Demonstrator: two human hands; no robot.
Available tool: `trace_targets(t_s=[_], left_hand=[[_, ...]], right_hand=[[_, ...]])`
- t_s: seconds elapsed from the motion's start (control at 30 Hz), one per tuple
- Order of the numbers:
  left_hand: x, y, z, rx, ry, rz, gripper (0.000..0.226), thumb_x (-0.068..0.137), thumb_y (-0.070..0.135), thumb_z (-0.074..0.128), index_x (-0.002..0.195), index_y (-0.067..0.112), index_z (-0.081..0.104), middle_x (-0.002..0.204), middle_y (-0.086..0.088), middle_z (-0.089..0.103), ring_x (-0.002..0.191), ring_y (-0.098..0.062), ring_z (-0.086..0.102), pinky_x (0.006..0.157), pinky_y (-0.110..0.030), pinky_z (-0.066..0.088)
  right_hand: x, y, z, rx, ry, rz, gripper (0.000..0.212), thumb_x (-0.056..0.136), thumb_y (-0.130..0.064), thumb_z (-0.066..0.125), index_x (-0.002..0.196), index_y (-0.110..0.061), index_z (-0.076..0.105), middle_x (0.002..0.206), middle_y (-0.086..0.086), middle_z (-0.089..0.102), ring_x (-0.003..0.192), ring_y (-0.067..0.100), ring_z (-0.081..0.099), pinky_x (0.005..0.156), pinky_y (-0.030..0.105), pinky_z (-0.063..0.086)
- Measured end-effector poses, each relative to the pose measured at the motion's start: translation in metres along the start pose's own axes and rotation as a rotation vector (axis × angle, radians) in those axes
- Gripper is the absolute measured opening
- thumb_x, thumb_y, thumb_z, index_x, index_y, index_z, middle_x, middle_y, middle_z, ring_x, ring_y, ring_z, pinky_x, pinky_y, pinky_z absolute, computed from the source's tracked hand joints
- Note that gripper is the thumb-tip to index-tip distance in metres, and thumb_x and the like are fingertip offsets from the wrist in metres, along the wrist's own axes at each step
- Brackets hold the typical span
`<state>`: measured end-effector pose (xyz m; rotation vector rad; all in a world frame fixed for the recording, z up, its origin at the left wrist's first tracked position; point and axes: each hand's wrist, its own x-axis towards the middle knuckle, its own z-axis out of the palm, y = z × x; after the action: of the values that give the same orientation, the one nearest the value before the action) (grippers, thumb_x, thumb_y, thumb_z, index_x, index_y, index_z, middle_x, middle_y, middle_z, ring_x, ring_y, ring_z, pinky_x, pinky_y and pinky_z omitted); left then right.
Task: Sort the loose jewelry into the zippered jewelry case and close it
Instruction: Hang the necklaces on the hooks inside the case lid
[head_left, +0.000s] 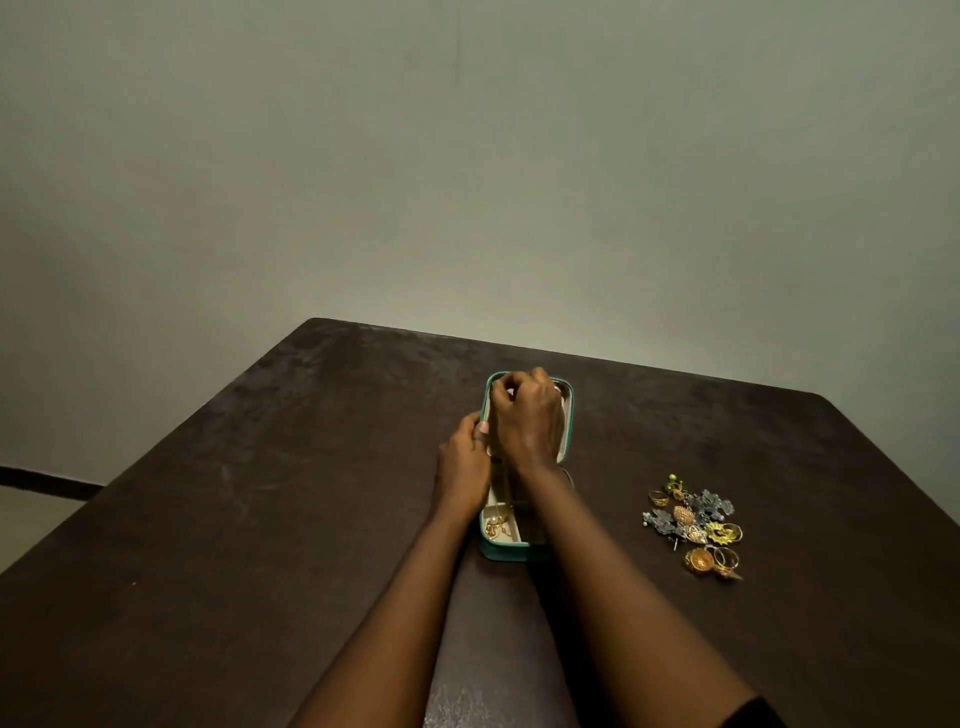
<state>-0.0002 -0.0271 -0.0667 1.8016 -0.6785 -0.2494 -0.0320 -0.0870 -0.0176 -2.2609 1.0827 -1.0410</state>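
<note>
Jewelry case lid (568, 410) is gripped by left hand (465, 454); right hand (527, 415) is curled inside it, hold unclear; gold chain (496, 526) could be snagged if yanked.

You see from one camera worn on your head. It looks forward and down over the desk (260, 493), quite close, with the wall (467, 182) behind. Your left hand (464, 460) and right hand (527, 415) sit mid-picture.

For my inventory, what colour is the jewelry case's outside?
Teal green jewelry case, head view.
</note>
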Motion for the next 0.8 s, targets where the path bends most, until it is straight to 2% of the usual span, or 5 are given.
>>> trace_targets(t_s=[0.13,0.27,0.4,0.53,0.8], left_hand=[[0.001,-0.002,0.000,-0.017,0.003,-0.002,0.032,0.101,0.022,0.034,0.122,0.013,0.057,0.111,-0.013,0.066,0.101,-0.027,0.060,0.070,-0.026,0.037],[0.000,-0.001,-0.001,-0.034,0.011,-0.009,0.032,0.100,0.022,0.036,0.122,0.015,0.058,0.109,-0.012,0.067,0.098,-0.027,0.061,0.072,-0.028,0.042],[-0.001,-0.002,-0.002,-0.101,0.019,-0.021,0.033,0.100,0.021,0.037,0.126,0.017,0.057,0.115,-0.008,0.066,0.103,-0.024,0.061,0.082,-0.031,0.047],[0.000,-0.004,-0.002,-0.215,0.054,-0.031,0.033,0.099,0.023,0.040,0.124,0.018,0.060,0.116,-0.004,0.066,0.107,-0.020,0.061,0.091,-0.038,0.050],[-0.008,0.006,-0.010,-0.440,0.079,-0.031,0.028,0.099,0.021,0.041,0.112,0.018,0.065,0.099,0.006,0.068,0.094,-0.007,0.062,0.075,-0.019,0.049]], right_hand=[[0.001,0.000,-0.008,0.459,-0.082,0.108,0.013,0.084,-0.012,0.064,0.078,-0.003,0.071,0.075,0.008,0.064,0.070,0.015,0.057,0.067,0.029,0.042],[0.001,0.003,-0.034,0.731,-0.201,0.181,0.020,0.082,-0.007,0.066,0.063,-0.014,0.064,0.060,-0.003,0.061,0.052,0.002,0.054,0.055,0.018,0.044],[0.001,0.000,-0.057,0.719,-0.273,0.133,0.020,0.086,-0.009,0.062,0.068,-0.017,0.063,0.057,-0.009,0.059,0.044,-0.008,0.049,0.048,0.009,0.039],[0.002,-0.005,-0.073,0.693,-0.338,0.085,0.022,0.090,-0.013,0.058,0.069,-0.019,0.062,0.058,-0.009,0.058,0.057,0.003,0.050,0.057,0.017,0.039],[0.001,-0.017,-0.104,0.685,-0.467,0.010,0.016,0.091,-0.013,0.055,0.077,-0.012,0.062,0.074,0.003,0.062,0.065,0.008,0.058,0.063,0.022,0.046]])
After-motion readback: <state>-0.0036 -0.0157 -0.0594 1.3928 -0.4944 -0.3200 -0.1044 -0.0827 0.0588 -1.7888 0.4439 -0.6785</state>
